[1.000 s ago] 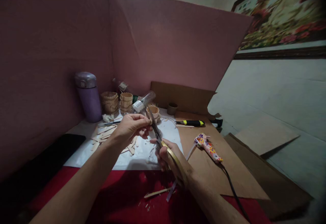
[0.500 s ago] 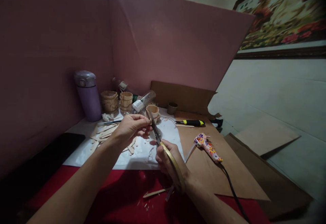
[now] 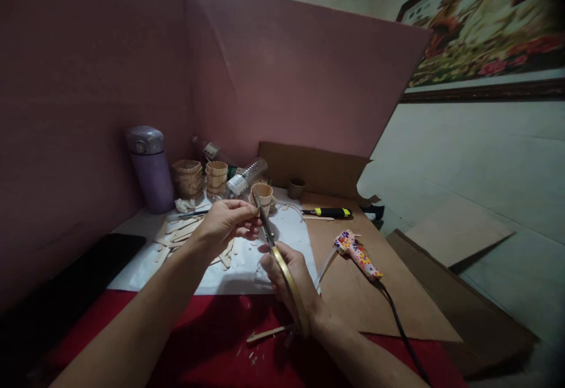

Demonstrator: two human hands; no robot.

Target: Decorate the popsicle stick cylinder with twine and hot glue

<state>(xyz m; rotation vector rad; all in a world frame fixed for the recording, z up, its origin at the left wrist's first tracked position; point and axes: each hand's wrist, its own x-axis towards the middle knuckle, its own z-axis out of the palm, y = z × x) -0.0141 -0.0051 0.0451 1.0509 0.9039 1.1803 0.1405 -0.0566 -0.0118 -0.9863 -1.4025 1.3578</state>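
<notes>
My right hand grips a pair of scissors with gold-coloured handles, its blades pointing up and away from me. Beside the blades, the fingertips of my left hand are pinched together. Whatever they hold is too small to make out. Several wooden craft sticks lie in a loose pile on white paper, partly behind my left forearm. Below my hands, another craft stick and small chips rest on the red cloth. A small scalloped cup stands just past the scissor tips.
A purple tumbler, stacked scalloped cups and a clear plastic bottle stand or lie at the back. On cardboard at right are a patterned glue gun with a cord, a black-and-yellow utility knife and a small dark pot.
The scissor blades look closer together, and the fingers of my right hand have shifted on the handles. My left hand keeps its pinch. The whole view has moved slightly.
</notes>
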